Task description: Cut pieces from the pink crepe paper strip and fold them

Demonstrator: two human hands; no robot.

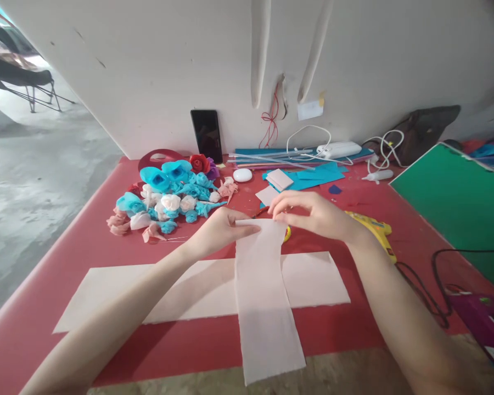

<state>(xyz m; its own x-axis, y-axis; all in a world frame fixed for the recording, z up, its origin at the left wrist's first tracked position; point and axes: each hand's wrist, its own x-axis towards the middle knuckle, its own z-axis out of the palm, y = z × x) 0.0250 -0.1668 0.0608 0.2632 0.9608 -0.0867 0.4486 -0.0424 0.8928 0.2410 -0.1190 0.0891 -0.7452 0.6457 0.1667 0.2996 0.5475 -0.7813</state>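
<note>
A long strip of pale pink crepe paper (263,296) runs toward me across a wider sheet of the same paper (313,280) on the red table (66,241). My left hand (220,230) pinches the strip's far left corner, fingers closed on it. At the far right corner my right hand (313,214) grips the strip's top edge with curled fingers. The strip's near end hangs past the table's front edge.
A heap of blue, white, pink and red paper flowers (168,200) lies at the left back. A black phone (207,135) leans on the wall. A yellow glue gun (374,230), blue paper sheets (313,176), cables (428,291), a green board (456,203) and a purple device (483,321) sit to the right.
</note>
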